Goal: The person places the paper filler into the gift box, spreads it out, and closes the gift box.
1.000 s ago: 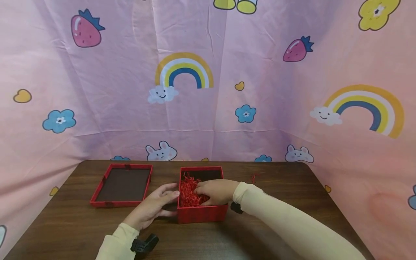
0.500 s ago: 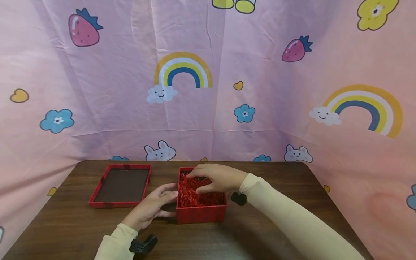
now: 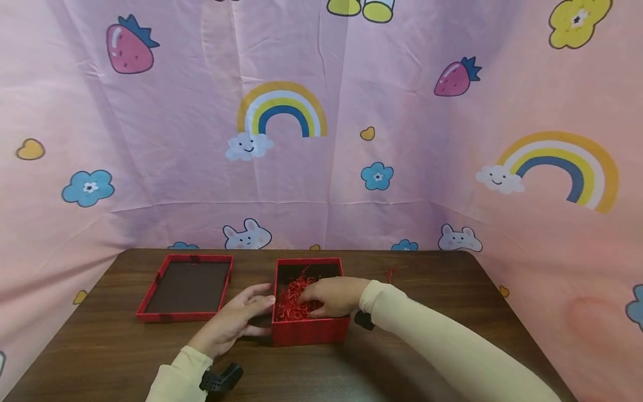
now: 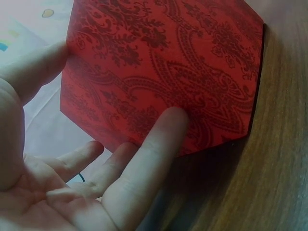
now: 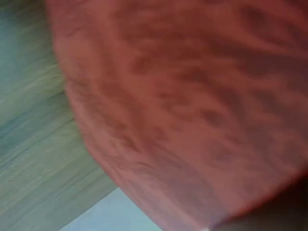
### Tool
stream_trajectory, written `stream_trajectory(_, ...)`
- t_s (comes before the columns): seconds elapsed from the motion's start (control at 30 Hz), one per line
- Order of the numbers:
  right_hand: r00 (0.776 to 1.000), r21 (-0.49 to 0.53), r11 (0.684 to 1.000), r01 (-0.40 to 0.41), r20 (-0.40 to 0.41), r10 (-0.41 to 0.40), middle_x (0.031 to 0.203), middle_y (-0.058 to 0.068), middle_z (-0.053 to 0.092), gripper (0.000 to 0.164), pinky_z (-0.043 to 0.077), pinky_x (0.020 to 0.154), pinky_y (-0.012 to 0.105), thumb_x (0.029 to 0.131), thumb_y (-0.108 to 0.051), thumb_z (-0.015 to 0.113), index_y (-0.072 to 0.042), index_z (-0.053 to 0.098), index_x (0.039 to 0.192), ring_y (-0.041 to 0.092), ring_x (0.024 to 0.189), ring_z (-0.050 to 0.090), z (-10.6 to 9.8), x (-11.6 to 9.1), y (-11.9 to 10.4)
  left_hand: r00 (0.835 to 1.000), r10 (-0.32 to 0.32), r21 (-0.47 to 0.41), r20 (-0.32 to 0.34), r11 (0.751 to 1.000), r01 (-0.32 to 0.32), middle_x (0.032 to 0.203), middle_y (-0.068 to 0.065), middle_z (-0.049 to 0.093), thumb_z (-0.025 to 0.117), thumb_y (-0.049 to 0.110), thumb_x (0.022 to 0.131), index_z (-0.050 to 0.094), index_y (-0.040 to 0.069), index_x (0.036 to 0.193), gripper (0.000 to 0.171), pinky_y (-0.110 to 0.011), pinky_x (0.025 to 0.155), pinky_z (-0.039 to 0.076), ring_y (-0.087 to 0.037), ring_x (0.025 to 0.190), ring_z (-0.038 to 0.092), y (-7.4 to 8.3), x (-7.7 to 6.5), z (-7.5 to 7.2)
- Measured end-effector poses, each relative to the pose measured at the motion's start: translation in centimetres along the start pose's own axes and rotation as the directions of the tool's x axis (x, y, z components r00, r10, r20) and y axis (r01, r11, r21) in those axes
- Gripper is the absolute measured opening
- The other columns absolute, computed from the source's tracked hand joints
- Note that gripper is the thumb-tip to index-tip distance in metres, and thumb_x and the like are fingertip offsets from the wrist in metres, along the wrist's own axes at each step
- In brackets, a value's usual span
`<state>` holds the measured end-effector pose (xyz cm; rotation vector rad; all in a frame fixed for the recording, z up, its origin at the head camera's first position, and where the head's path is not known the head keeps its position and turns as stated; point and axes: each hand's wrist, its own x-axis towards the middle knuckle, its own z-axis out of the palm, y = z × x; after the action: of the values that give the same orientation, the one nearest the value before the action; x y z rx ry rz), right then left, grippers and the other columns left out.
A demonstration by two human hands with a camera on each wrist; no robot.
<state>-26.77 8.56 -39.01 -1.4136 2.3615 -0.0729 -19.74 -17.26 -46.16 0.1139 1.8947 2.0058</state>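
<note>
A red patterned box (image 3: 308, 333) stands on the table with its top uncovered, holding red shredded paper (image 3: 290, 306). My right hand (image 3: 337, 294) reaches in from the right, its fingers curled down into the paper and thumb toward the front; the fingertips are buried. The paper is bunched at the left, and dark lining shows at the back. My left hand (image 3: 236, 318) steadies the box from the left with fairly straight, spread fingers. In the left wrist view, the fingertips (image 4: 174, 118) touch the patterned side wall. The right wrist view shows only the box's blurred outer wall (image 5: 168, 120).
A red-rimmed lid (image 3: 145, 316) lies at the left, its dark inside facing up. A loose shred of red paper (image 3: 390, 275) lies on the brown wooden table (image 3: 432, 312), right of the box. A printed cloth (image 3: 201, 111) hangs around the table's back and sides.
Half a second ago my right hand was raised over the paper, which spread through the box. It has lowered into the box, and the paper is bunched leftward. My left hand has stayed put.
</note>
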Motion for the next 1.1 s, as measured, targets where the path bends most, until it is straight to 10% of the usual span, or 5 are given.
stream_trajectory(0.23,0.996,0.101,0.995,0.005,-0.093,0.005,0.145,-0.006,0.06,0.043,0.039,0.119,0.037,0.102,-0.035,0.066,-0.021,0.063,0.143,0.014,0.141,0.049,-2.5,-2.1,0.0,1.0,-0.008,0.0,-0.003,1.0,0.008,0.151,-0.027,0.042,0.062,0.035,0.105,0.022,0.004,0.161,0.076,-0.054,0.091,0.059,-0.042,0.142,0.043,-0.1,0.1,0.1)
stream_trajectory(0.53,0.996,0.295,0.953,0.063,-0.081,-0.041,0.105,-0.009,0.072,0.017,0.057,0.074,0.02,0.097,-0.016,0.074,-0.014,0.076,0.114,0.002,0.083,0.064,-3.1,-3.8,0.7,1.0,-0.016,0.001,-0.012,1.0,0.016,0.15,-0.027,0.042,0.063,0.036,0.104,0.023,0.004,0.161,0.076,-0.054,0.09,0.06,-0.042,0.143,0.042,-0.1,0.1,0.1)
stream_trajectory(0.83,0.996,0.146,0.985,0.088,-0.016,-0.087,0.124,-0.008,0.066,0.034,0.048,0.1,0.021,0.097,-0.023,0.075,-0.015,0.068,0.129,0.002,0.113,0.058,-0.8,0.6,0.7,1.0,-0.012,0.002,0.009,1.0,0.012,0.152,-0.027,0.041,0.061,0.036,0.105,0.021,0.004,0.161,0.076,-0.054,0.091,0.059,-0.042,0.142,0.043,0.0,0.1,0.0)
stream_trajectory(1.1,0.999,0.26,0.965,0.03,-0.05,-0.017,0.139,-0.006,0.063,0.038,0.047,0.11,0.03,0.1,-0.023,0.071,-0.018,0.066,0.137,0.009,0.131,0.055,-2.7,-1.9,1.1,1.0,-0.015,0.006,0.007,1.0,0.015,0.151,-0.027,0.042,0.061,0.036,0.105,0.021,0.004,0.161,0.076,-0.054,0.09,0.06,-0.043,0.142,0.043,0.0,0.1,-0.1)
